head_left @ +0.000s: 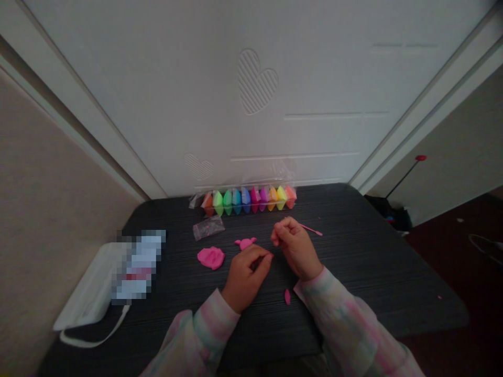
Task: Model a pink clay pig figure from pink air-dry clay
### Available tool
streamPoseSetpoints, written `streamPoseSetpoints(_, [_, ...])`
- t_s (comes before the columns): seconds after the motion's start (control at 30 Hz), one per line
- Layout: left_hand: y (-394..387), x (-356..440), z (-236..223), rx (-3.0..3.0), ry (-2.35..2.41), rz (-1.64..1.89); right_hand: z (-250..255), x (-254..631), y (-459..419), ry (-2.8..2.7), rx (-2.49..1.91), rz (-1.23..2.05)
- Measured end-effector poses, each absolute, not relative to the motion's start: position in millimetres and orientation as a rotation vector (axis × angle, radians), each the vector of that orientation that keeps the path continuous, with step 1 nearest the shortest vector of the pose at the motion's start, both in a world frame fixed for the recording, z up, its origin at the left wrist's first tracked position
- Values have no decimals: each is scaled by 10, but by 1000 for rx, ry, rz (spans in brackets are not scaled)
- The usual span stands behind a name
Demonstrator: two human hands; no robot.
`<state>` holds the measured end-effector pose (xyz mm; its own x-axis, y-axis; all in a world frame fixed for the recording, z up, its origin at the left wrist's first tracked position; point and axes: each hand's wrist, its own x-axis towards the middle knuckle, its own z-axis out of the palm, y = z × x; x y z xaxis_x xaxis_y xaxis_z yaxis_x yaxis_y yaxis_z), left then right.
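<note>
My left hand [248,276] is closed, with thumb and index fingertip pressed together; whatever they may pinch is too small to make out. Facing it, my right hand [297,247] is raised a little above the table with its fingers pinched, and anything between them is hidden. Just behind my left hand lies a pink clay piece [245,243] with two small side lobes, partly covered by that hand. A flattened lump of pink clay [211,257] rests to the left. Nearer to me, below the right hand, is a small pink oval of clay [287,297]. Behind the right hand, a thin pink stick tool [313,230] shows partly.
Wrapped clay packets in several colours [245,201] line the back of the dark table [373,283], against a white panel [306,78]. A clear plastic bag [208,228] lies before them. At left are a white box [92,285], a blurred-out screen [139,267] and a white cable [90,344].
</note>
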<state>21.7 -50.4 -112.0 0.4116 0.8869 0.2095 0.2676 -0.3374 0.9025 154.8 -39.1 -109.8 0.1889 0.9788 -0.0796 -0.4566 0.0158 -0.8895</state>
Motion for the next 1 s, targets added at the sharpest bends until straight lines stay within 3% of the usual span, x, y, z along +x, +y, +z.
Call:
streamPoseSetpoints(0.6, [-423, 195, -1103, 1354, 1077, 1029, -1151, 1523, -404, -753, -976, 1311])
streamPoseSetpoints(1.0, [-439, 196, -1129, 1278, 1058, 1053, -1170, 1538, -417, -1004, -1149, 1123])
